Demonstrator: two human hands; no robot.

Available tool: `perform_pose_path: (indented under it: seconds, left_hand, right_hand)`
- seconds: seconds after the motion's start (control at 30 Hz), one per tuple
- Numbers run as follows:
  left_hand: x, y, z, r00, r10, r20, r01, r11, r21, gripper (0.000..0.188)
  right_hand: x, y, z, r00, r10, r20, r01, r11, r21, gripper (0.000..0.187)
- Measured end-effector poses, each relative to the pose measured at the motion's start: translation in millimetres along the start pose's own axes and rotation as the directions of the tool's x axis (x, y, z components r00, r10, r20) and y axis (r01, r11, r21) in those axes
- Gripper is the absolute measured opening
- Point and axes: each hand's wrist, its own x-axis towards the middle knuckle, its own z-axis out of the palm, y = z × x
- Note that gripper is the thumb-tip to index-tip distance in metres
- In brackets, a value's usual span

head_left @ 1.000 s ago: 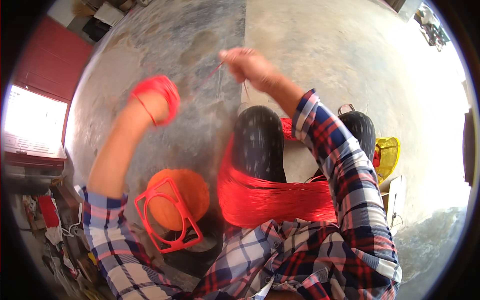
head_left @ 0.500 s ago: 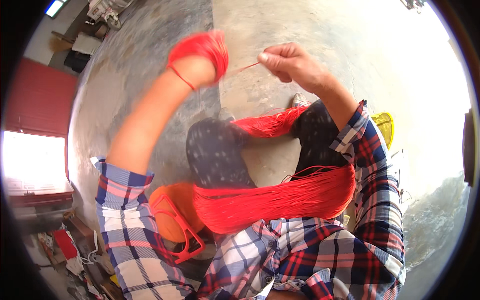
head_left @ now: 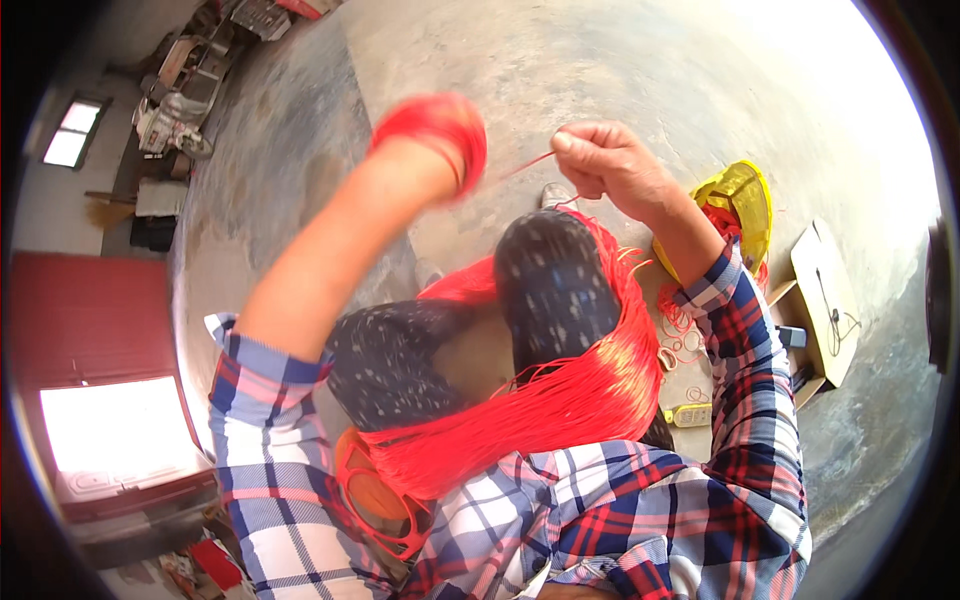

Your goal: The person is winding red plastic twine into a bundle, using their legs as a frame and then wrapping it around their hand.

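"Skein (head_left: 520, 430) lies where?"
"Looped about the knees (head_left: 555, 250), red, crossing the lap."
"And the left hand (head_left: 432, 165)?"
"Wrapped by a red coil (head_left: 425, 118); too blurred to tell whether its fingers are clenched."
"Right hand (head_left: 610, 165)?"
"Pinching the strand (head_left: 530, 164) between thumb and forefinger."
"Which step?"
"Winding, I'd judge; another turn calls for steady tension and free slack."

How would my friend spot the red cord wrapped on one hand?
Find the plaid shirt and follow its left sleeve up to the left hand. The wound cord is the blurred red ring around it, with a thin strand leading to the right hand. Unlike the big red skein across the legs, it's small.
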Motion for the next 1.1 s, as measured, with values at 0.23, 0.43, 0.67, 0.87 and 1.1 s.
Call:
perform_pose_path:
  seconds: [0.23,0.43,0.67,0.87,1.1]
  left_hand:
    - [-24.1,22.4,-64.6,0.677,0.295,-0.674,-0.678,0.607,-0.415,0.055]
    - [20.1,25.3,-14.7,0.981,0.081,-0.174,-0.073,0.996,0.055,0.023]
    - [-57.6,36.5,-30.6,0.815,0.371,-0.445,-0.396,-0.204,-0.895,0.059]
    - [-63.4,-3.8,-28.4,0.970,-0.204,-0.134,0.162,0.949,-0.272,0.046]
    - [-172.7,-3.5,13.2,0.874,0.298,-0.384,-0.484,0.616,-0.622,0.058]
  right_hand:
    - [-36.4,20.0,-23.8,1.000,0.001,-0.022,-0.002,1.000,-0.028,0.034]
    - [-61.6,-7.1,-7.6,0.999,0.043,-0.010,-0.041,0.985,0.169,0.035]
    - [-53.0,5.7,38.3,0.970,0.239,-0.037,-0.214,0.920,0.328,0.035]
    - [-35.4,-7.3,66.6,0.946,0.225,0.232,-0.277,0.935,0.223,0.039]
    - [19.1,6.1,121.7,0.933,0.297,0.205,-0.353,0.871,0.343,0.043]
